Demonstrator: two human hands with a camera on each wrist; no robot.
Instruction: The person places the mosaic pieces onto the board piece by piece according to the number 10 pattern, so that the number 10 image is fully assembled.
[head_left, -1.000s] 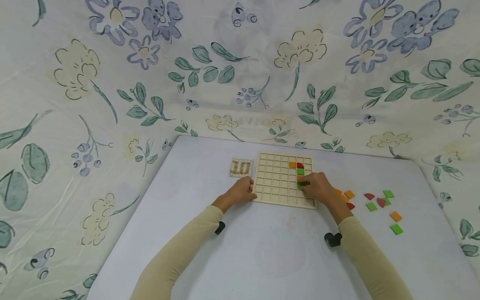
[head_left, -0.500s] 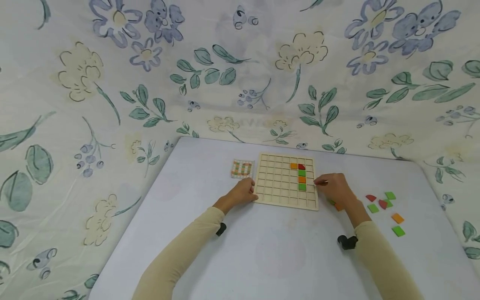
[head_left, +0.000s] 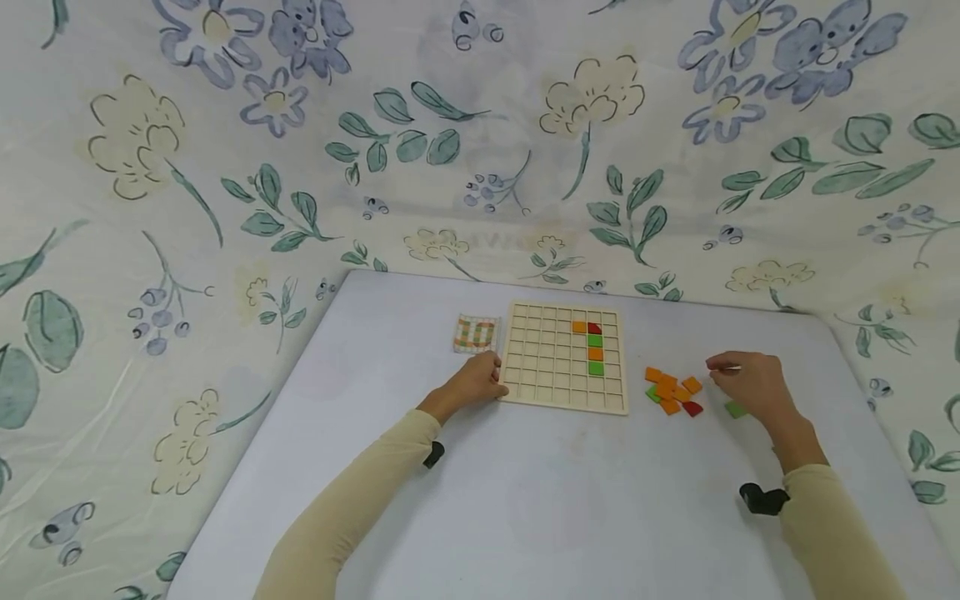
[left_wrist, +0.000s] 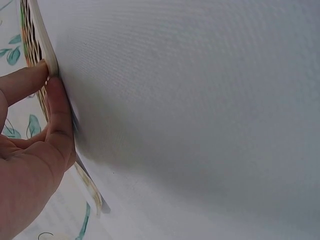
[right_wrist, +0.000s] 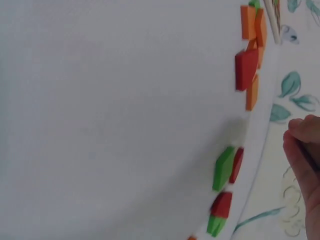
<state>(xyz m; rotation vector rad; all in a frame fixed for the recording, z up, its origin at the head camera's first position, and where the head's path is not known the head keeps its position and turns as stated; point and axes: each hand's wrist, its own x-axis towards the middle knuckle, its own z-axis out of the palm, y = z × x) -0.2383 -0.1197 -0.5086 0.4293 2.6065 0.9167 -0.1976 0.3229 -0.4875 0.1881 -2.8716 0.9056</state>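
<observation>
grid board point(head_left: 551, 362) | left grip point(head_left: 468, 382) pinches edge | right grip point(head_left: 752, 383): can't tell | right wrist view only: two red pieces point(right_wrist: 237, 166)

Fingers point(right_wrist: 298, 162) show at right, apart from green, red and orange pieces point(right_wrist: 223, 168).

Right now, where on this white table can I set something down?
Bare: the near stretch bordered by the beige sleeves and the square wooden grid board; also left of the small checkered square. Crowded: right of the board, where flat orange, green and red tiles cluster, some near the right hand.
</observation>
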